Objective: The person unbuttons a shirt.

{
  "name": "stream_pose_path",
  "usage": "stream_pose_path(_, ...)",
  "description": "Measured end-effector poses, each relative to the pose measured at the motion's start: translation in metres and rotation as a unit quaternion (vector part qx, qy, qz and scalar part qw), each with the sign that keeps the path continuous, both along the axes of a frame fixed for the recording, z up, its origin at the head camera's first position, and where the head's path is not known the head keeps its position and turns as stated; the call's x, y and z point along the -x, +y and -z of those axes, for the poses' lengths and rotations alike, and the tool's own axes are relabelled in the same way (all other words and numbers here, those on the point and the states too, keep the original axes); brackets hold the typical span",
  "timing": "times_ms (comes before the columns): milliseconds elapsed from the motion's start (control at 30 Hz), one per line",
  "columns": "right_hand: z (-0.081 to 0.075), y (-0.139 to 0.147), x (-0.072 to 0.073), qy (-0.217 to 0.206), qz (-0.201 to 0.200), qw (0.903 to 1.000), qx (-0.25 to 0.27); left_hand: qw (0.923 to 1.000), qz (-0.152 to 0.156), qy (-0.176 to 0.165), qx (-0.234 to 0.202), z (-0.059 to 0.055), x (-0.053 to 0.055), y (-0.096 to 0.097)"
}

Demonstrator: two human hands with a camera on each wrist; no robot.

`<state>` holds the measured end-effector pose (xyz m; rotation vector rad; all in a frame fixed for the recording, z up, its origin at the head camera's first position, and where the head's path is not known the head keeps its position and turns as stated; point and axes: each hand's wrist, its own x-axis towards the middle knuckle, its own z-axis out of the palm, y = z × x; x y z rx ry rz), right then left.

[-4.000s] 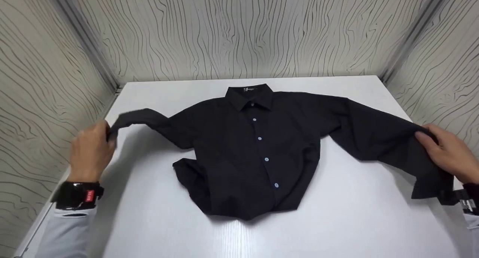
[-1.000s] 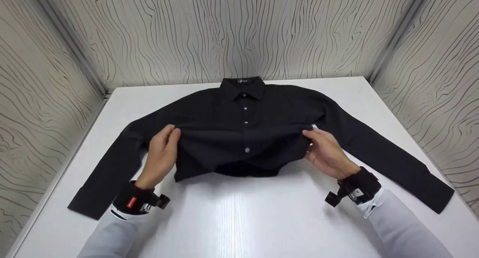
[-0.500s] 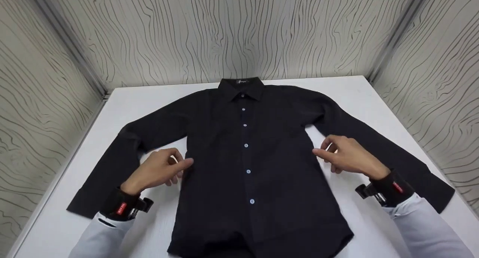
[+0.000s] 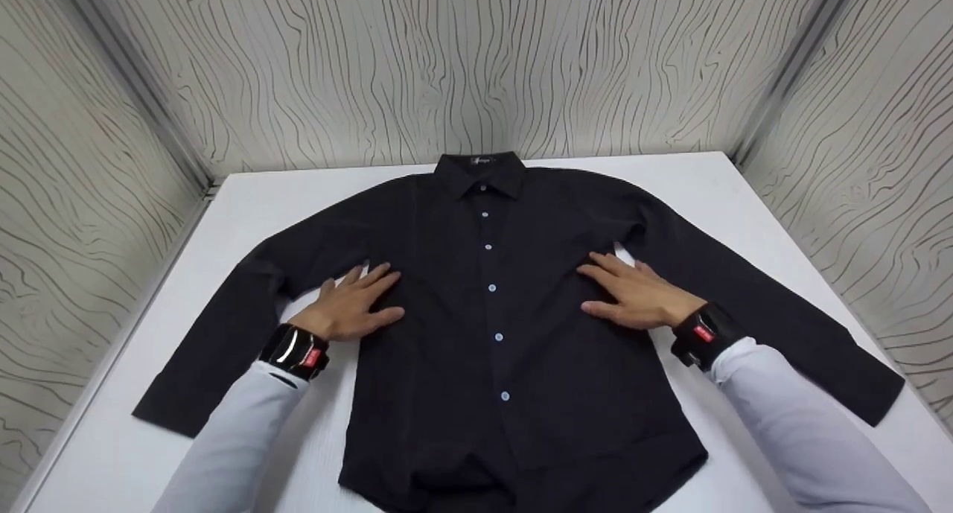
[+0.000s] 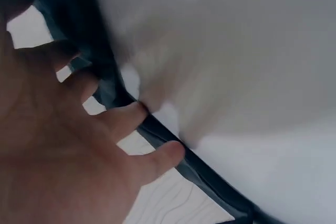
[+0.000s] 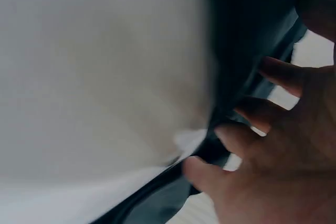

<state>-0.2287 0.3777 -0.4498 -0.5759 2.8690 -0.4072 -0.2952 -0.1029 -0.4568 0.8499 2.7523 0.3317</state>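
A black long-sleeved shirt [image 4: 439,349] lies front up, its collar [image 4: 480,178] at the far side and pale buttons down the middle. Its two sleeves slant outward and toward the near side. Near the bottom hem the cloth is rumpled. My left hand [image 4: 350,304] rests with spread fingers on the left side of the body, just below the armpit. On the opposite side my right hand [image 4: 633,293] lies the same way, fingertips pointing inward. In both wrist views the fingers of the left hand [image 5: 68,129] and right hand [image 6: 278,145] reach over the dark cloth edge.
The shirt lies on a white table [image 4: 253,200]. Wood-grain panels [image 4: 476,66] enclose it at the back and both sides, with grey metal strips at the corners. The right cuff [image 4: 871,386] reaches close to the table's right edge.
The hands first held the sleeves out, then lifted the body cloth by its sides. The body has since come down toward the near side, and both hands have moved inward onto it, fingers spread.
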Motion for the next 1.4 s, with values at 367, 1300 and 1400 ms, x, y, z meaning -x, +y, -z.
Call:
stream_pose_path(367, -0.002, 0.009, 0.044, -0.035, 0.044, 0.9984, 0.005, 0.9982, -0.039, -0.002, 0.046, -0.006, 0.036, 0.020)
stream_pose_path(1300, -0.002, -0.130, -0.124, 0.092, -0.289, 0.9477, 0.099, 0.9411, 0.278, 0.027, -0.191, -0.013, -0.117, 0.073)
stream_pose_path(1400, -0.003, -0.129, -0.126, 0.139, -0.242, 0.9561, 0.089, 0.9331, 0.223, -0.070, -0.273, -0.014, -0.106, 0.071)
